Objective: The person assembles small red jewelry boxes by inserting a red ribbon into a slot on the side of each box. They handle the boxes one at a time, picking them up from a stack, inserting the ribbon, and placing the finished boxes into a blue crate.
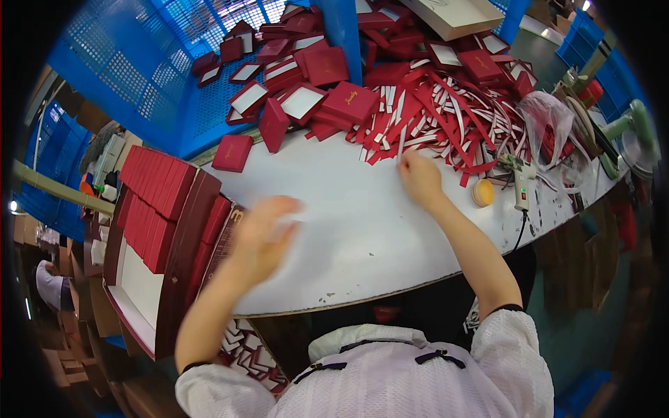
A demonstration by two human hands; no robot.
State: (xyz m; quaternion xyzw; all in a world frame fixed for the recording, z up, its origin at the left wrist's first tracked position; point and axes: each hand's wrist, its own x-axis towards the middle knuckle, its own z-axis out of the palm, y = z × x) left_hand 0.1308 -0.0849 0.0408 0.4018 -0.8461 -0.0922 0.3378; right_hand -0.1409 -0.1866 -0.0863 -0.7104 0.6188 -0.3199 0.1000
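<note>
My left hand point(261, 237) is smeared by motion above the left part of the white table point(334, 230). Its thumb and fingers stand apart, and nothing shows between them. At the front of a heap of red-and-white strips point(446, 118), my right hand point(420, 180) is closed, with a narrow pale strip point(402, 141) rising from its fingertips. Small red boxes point(352, 102), some showing white insides, lie piled behind the hands. One red box point(232, 153) sits apart at the table's left.
At left stands a large carton point(188, 237) packed with rows of red boxes point(157, 184). Blue perforated crates point(132, 56) rise behind. To the right are a hot glue gun point(521, 184) with a cord, a round yellow-topped piece point(483, 193) and a clear plastic bag point(547, 122).
</note>
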